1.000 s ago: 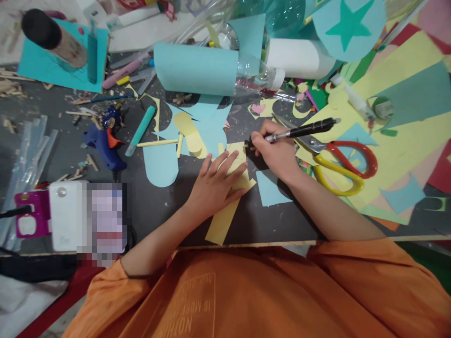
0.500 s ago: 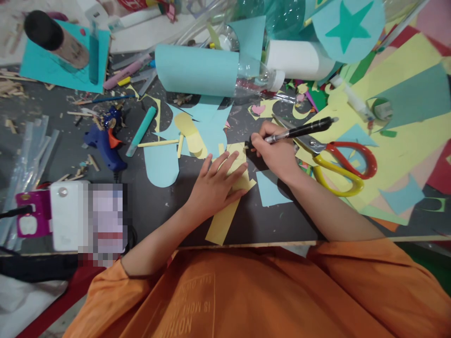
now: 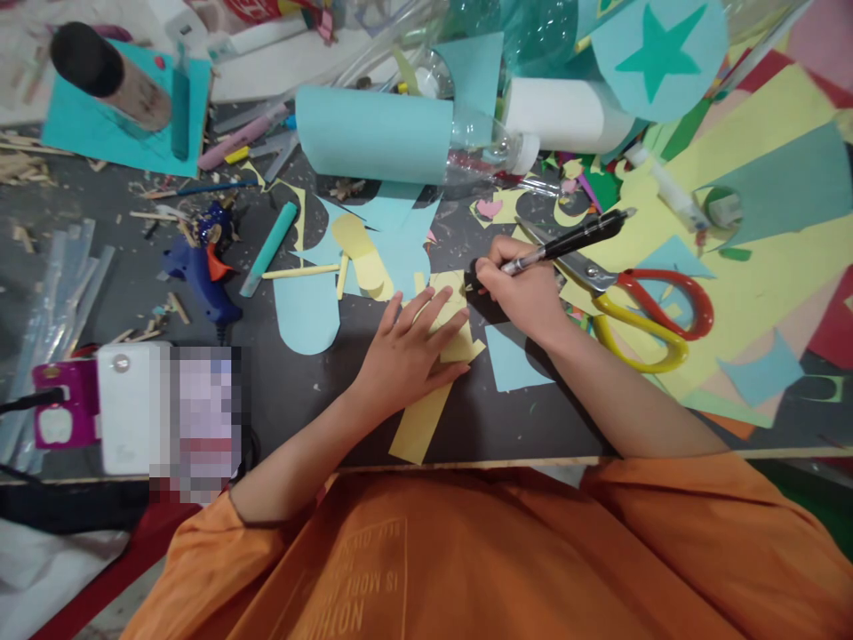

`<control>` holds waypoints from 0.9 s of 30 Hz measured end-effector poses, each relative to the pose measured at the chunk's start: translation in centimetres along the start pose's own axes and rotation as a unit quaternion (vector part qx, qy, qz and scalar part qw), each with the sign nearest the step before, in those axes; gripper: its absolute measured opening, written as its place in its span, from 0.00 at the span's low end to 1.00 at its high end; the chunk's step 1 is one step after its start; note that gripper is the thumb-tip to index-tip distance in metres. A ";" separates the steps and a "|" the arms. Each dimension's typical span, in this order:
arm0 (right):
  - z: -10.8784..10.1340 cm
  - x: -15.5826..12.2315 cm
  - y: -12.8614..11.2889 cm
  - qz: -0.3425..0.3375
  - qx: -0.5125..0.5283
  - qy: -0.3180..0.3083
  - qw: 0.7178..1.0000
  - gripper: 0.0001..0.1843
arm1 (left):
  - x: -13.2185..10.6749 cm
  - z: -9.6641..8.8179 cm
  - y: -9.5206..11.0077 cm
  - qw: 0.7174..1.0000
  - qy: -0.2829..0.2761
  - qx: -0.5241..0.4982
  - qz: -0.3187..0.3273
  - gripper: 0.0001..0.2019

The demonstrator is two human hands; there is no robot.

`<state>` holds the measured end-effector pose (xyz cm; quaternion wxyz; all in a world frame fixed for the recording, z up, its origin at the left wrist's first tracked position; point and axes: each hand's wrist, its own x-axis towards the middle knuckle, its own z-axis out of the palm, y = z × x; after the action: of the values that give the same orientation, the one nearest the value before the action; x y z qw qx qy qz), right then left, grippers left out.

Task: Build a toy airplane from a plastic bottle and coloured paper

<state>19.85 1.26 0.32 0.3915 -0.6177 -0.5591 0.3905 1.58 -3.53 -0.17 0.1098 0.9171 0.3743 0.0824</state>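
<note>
My left hand (image 3: pixel 413 351) lies flat with fingers spread on a strip of yellow paper (image 3: pixel 419 425), pressing it to the dark table. Beside it, my right hand (image 3: pixel 520 284) grips a black pen (image 3: pixel 573 240), its tip down near the paper's right edge. The fingers partly hide the tip. Just left of the paper are a blue rounded paper piece (image 3: pixel 306 311) and a yellow rounded strip (image 3: pixel 362 258). A blue paper piece (image 3: pixel 516 360) lies under the right forearm. Scissors with red and yellow handles (image 3: pixel 603 280) rest to the right of my right hand.
A bottle wrapped in blue paper (image 3: pixel 377 133) lies across the back. A blue glue gun (image 3: pixel 206 284) is at the left, near a white box-shaped device (image 3: pixel 133 409). Yellow paper sheets (image 3: pixel 746 213) and scraps cover the right side. A dark-capped bottle (image 3: pixel 110 76) is at the back left.
The top end of the pen has tipped slightly toward the back and left. My left hand stays spread on the yellow paper.
</note>
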 end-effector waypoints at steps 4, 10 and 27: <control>0.0 0.0 0.3 0.004 0.076 0.029 0.997 0.19 | 0.1 -0.1 0.1 1.000 0.008 -0.008 0.002 0.26; -0.2 -0.3 0.7 -0.017 0.171 0.034 0.985 0.19 | 0.1 -0.4 -0.5 0.992 0.116 -0.034 0.033 0.09; -0.4 -1.3 -0.5 -0.153 -0.013 -0.181 0.971 0.06 | -0.1 -0.9 -2.2 0.912 0.197 -0.344 -0.106 0.12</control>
<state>19.98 0.00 1.00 0.3302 -0.4489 -0.7139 0.4241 -0.19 -1.91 0.10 0.3507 0.7427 0.4315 0.3732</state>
